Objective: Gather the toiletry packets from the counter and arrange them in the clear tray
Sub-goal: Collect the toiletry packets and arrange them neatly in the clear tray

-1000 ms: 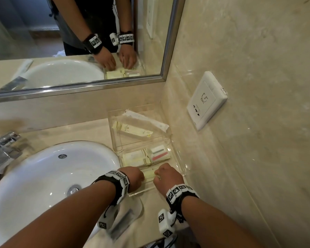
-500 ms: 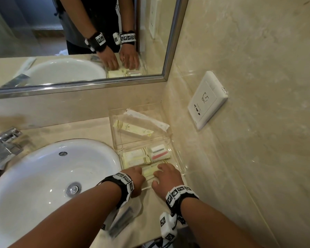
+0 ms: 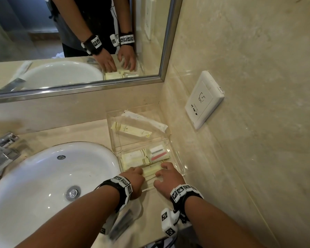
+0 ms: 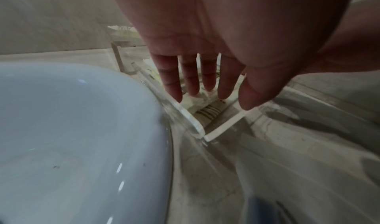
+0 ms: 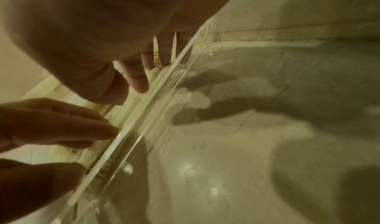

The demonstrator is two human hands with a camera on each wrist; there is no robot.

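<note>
The clear tray [image 3: 109, 133] sits in the counter corner and has two compartments. Its far compartment holds a long white packet [image 3: 145, 120] and a yellow packet [image 3: 131, 129]. The near one holds pale yellow packets [image 3: 134, 158] and a small white packet with a red stripe [image 3: 157, 153]. My left hand [image 3: 134, 178] and right hand [image 3: 166, 174] both reach over the near wall, straight fingers pressing a pale yellow packet [image 3: 149, 171] between them. In the left wrist view the left hand [image 4: 207, 87] points down inside the tray wall [image 4: 185, 113]. In the right wrist view the right hand [image 5: 131, 84] lies spread beside the tray wall [image 5: 144, 113].
A white basin [image 3: 43, 185] fills the counter left of the tray, with a chrome tap [image 3: 0, 153] at its far left. A wall socket [image 3: 203, 101] juts out on the right wall. A clear wrapper with a dark item [image 3: 122, 224] lies under my left forearm. The mirror [image 3: 79, 42] stands behind.
Both hands have moved forward from the tray's near edge into the near compartment. Their fingers have spread out onto the pale yellow packet.
</note>
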